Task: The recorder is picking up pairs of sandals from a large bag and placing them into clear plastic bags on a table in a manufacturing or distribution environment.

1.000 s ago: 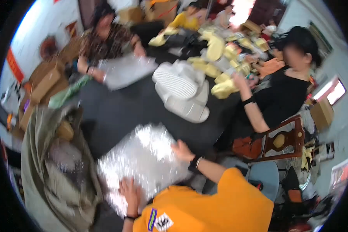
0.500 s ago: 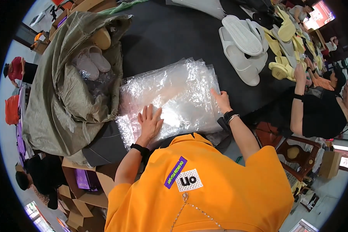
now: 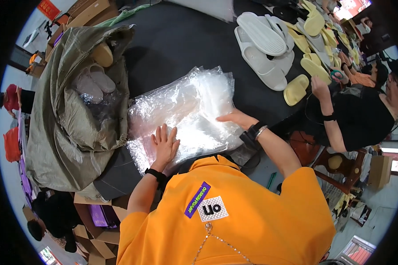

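Moved: since half a second ago our right hand (image 3: 235,119) has slid in from the stack's right edge toward its middle; our left hand (image 3: 165,145) has hardly shifted.
Left hand: open, palm down, fingers spread, pressing flat on the near part of the bags (image 3: 183,112).
Right hand: open, fingers stretched toward 9 o'clock, resting on the stack's right side; we cannot tell whether a fingertip is hooked under the top sheet.
Bags: a loose stack of clear plastic bags on the black table (image 3: 172,44), straight ahead of us at 12 o'clock, touching both hands.
Key relation: the stack's long axis runs from about 8 o'clock to 2 o'clock; most of it lies beyond the left hand, toward 1 o'clock. The right hand sits farther up the stack and nearer its far end, so we judge it the better placed to take a sheet while the left pins the rest.
Around: an olive sack (image 3: 70,119) holding pale slippers at 10 o'clock; white slippers (image 3: 263,48) at 1 o'clock; yellow slippers (image 3: 311,53) beyond them; a co-worker (image 3: 362,119) in black at 3 o'clock.
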{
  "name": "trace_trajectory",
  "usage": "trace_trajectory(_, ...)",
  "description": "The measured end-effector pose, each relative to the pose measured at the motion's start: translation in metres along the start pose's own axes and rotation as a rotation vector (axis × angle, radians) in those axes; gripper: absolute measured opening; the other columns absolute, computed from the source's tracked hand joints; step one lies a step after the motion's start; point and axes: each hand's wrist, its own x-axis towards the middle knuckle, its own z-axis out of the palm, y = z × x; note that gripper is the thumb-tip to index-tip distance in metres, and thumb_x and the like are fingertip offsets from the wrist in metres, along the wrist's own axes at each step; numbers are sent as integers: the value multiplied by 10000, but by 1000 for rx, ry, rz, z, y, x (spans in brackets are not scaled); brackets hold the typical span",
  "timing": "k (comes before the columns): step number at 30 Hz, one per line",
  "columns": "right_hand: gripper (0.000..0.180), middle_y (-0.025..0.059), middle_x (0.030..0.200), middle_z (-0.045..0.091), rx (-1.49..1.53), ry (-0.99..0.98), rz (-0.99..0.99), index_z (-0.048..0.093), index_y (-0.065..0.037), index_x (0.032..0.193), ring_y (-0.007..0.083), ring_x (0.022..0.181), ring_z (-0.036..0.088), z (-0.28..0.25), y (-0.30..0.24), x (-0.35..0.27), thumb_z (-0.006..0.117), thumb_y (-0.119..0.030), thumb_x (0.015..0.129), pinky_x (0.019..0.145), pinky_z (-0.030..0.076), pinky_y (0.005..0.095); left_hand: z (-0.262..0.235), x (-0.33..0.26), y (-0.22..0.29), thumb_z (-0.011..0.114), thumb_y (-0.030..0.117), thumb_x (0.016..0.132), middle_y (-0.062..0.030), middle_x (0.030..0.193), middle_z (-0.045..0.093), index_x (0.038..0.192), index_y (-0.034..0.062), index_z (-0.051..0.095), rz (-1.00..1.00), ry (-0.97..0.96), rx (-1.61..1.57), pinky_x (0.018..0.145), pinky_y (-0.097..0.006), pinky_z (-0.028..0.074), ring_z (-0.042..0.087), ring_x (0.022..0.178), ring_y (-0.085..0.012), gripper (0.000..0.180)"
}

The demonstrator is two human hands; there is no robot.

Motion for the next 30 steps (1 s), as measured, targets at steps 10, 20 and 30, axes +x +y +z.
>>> trace_trajectory(10, 555, 175, 1047, 578, -1082, 220, 116, 572, 7, 1072, 281, 979, 558, 52, 11, 17, 707, -336, 657, 849, 425, 345, 8, 0, -2, 456, 397, 857, -144, 1410, 227, 1289, 240, 407, 27, 30, 121, 1006, -544, 80, 145, 1306, -348, 461)
trace_trajectory(20, 1025, 258, 1261, 323, -686, 730, 262, 236, 122, 1277, 321, 1221, 305, -28, 39, 32, 730, -455, 589, 983, 316, 321, 6, -1, 1, 462, 401, 854, -152, 1405, 229, 1297, 239, 398, 4, 46, 95, 1002, -545, 81, 160, 1296, -353, 476)
trace_trajectory(30, 520, 133, 997, 613, -141, 384, 89, 564, 30, 1062, 208, 917, 587, -47, 59, 46, 748, -223, 646, 802, 442, 286, 8, 0, 0, 459, 404, 854, -138, 1413, 225, 1300, 255, 399, -12, 64, 80, 1013, -539, 59, 152, 1304, -340, 474)
